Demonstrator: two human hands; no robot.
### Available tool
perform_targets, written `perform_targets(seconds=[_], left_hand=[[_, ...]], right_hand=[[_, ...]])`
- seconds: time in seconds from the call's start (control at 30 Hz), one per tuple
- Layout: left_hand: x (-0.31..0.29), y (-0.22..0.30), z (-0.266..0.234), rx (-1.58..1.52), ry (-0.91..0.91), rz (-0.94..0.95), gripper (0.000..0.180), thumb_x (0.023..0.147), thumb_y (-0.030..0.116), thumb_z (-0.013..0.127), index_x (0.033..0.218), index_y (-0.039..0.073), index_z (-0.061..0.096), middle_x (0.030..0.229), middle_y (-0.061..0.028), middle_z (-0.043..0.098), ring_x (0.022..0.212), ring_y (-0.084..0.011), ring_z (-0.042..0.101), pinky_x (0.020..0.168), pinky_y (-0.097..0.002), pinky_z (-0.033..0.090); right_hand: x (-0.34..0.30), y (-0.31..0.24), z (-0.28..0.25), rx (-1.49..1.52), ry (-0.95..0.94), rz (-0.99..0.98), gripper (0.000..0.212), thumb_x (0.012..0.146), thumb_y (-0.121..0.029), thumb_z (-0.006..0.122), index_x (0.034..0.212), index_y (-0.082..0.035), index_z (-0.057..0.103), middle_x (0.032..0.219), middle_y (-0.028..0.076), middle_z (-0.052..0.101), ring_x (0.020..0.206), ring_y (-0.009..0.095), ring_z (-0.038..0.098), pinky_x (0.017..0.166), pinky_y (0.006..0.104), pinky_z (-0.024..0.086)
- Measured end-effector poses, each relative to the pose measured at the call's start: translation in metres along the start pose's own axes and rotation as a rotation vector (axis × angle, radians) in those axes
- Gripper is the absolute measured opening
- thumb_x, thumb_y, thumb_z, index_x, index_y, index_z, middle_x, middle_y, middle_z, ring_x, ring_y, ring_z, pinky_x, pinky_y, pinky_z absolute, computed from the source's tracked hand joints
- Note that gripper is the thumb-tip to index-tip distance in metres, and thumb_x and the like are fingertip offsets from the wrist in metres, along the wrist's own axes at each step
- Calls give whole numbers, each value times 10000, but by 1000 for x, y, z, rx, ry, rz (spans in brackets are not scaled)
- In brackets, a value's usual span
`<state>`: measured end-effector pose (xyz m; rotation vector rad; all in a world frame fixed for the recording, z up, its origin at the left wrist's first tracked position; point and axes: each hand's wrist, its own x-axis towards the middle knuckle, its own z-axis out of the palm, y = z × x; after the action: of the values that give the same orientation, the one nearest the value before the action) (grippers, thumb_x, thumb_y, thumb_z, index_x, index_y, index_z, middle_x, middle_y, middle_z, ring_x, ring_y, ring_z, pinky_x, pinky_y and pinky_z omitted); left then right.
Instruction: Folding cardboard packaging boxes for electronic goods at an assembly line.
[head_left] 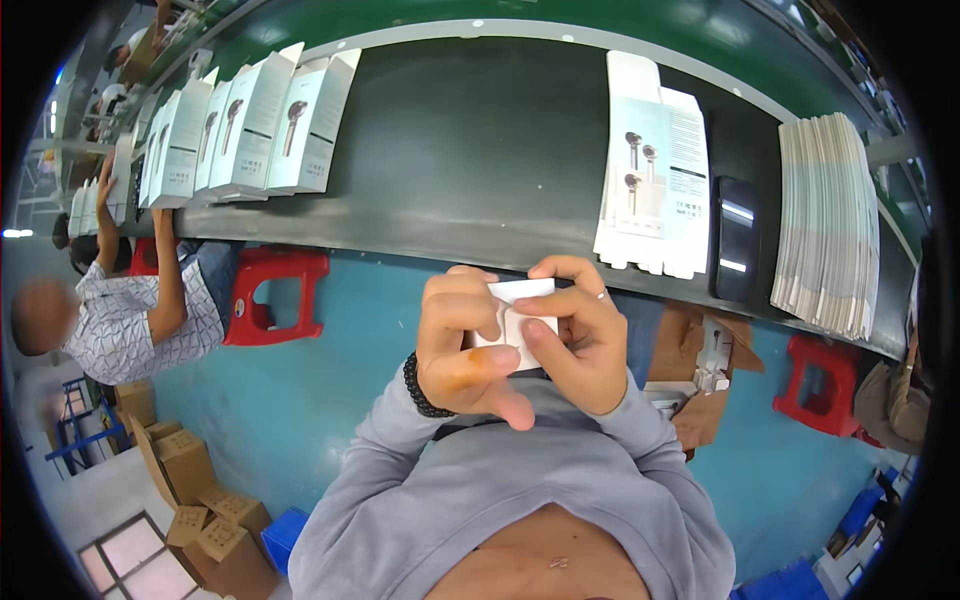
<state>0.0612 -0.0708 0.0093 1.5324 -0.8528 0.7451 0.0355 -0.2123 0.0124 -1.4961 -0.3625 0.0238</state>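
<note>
We pinch a white, half-hidden box [525, 289] with right hand [583, 338]; our left hand [452, 342] clamps bent fingers [458, 312] on it, one apart

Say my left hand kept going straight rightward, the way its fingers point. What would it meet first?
Your left hand would first meet the small white box-shaped item at its fingers, then probably your right hand beyond it, though depth is unclear here.

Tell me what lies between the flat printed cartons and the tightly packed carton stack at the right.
In the head view, a black phone-like slab lies between the flat cartons and the carton stack.
</note>
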Motion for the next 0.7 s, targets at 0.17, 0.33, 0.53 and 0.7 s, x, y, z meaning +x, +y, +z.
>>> perform_targets(seconds=[0.17,0.33,0.53,0.7], left_hand=[[-4,-1,-3,17,-69,-22,525,682,589,630,999,184,519,875,-56,432,790,-237,418,699,-398,412],[-3,-4,-8,82,-171,-45,537,678,587,634,995,162,547,909,-58,449,819,-241,426,704,-393,417],[6,-1,-21,153,-17,-82,757,705,623,578,1244,155,326,952,-122,469,830,-279,472,696,-393,463],[50,22,-69,296,-882,-395,633,656,348,741,1152,19,526,1255,-284,415,1074,-369,478,860,-425,407]], right_hand=[[4,7,8,413,104,113,207,776,119,526,954,15,505,1088,50,354,792,24,512,554,142,375],[6,16,10,398,128,85,255,778,129,508,994,-4,481,1148,74,360,810,22,516,556,143,379],[12,29,18,544,38,-88,804,694,-143,753,1341,-20,291,1119,126,528,763,149,581,597,239,446],[13,26,6,-195,-184,-97,942,603,-258,806,1356,-13,294,1145,181,538,796,216,612,633,268,477]])
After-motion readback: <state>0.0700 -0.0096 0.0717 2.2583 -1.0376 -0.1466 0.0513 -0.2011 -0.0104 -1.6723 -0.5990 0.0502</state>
